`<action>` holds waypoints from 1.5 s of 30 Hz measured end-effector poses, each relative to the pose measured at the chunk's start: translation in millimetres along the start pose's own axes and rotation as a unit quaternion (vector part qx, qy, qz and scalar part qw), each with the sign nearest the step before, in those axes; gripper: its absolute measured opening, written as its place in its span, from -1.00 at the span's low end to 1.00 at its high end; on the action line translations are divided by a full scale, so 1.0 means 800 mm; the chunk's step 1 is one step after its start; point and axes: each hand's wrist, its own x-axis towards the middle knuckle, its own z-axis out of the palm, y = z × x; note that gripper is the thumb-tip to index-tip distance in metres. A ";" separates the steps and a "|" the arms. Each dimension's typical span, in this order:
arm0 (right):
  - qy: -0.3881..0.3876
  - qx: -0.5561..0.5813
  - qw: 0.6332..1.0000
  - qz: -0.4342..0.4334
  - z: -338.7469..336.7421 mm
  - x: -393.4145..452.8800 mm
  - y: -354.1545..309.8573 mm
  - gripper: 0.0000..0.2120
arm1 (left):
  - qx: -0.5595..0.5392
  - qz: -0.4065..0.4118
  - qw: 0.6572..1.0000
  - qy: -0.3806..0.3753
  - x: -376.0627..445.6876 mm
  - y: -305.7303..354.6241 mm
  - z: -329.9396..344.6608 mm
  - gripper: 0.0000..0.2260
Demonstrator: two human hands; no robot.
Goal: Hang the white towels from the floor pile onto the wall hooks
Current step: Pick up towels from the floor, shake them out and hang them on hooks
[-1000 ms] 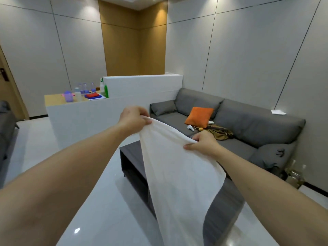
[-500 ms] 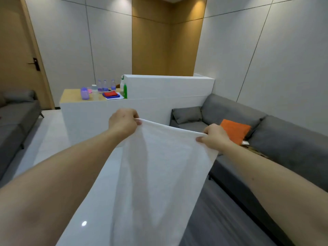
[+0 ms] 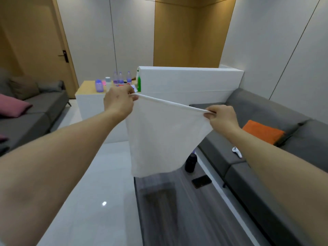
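Towel [image 3: 159, 139] stretched between both hands, chest-high before the white counter [image 3: 186, 82].
Left hand [image 3: 119, 102] and right hand [image 3: 221, 117] pinch opposite top corners, likely keeping the edge flat for hooking; no hooks visible.

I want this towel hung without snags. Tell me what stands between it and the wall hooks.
Cannot tell: no wall hooks show in this view. The white towel hangs free, stretched between the left hand and right hand. A white partition stands just beyond it.
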 end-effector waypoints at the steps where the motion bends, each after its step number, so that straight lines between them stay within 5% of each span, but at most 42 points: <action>1: -0.012 0.012 1.000 -0.004 0.002 -0.013 0.021 -0.86 | -0.001 -0.012 1.000 -0.009 -0.021 0.009 0.012 -0.88; 14: -0.250 0.041 0.967 -0.008 0.048 -0.263 0.273 -0.81 | 0.073 -0.177 0.971 -0.146 -0.396 0.116 0.132 -0.90; 29: -0.420 -0.041 0.904 0.067 0.000 -0.604 0.373 -0.89 | 0.124 -0.199 0.875 -0.424 -0.758 0.149 0.130 -0.90; 36: -0.440 -0.043 0.892 0.089 0.005 -0.646 0.380 -0.90 | 0.126 -0.211 0.868 -0.431 -0.796 0.139 0.133 -0.87; 45: -0.439 -0.015 0.892 0.105 0.109 -0.545 0.394 -0.87 | 0.136 -0.252 0.871 -0.400 -0.717 0.094 0.214 -0.88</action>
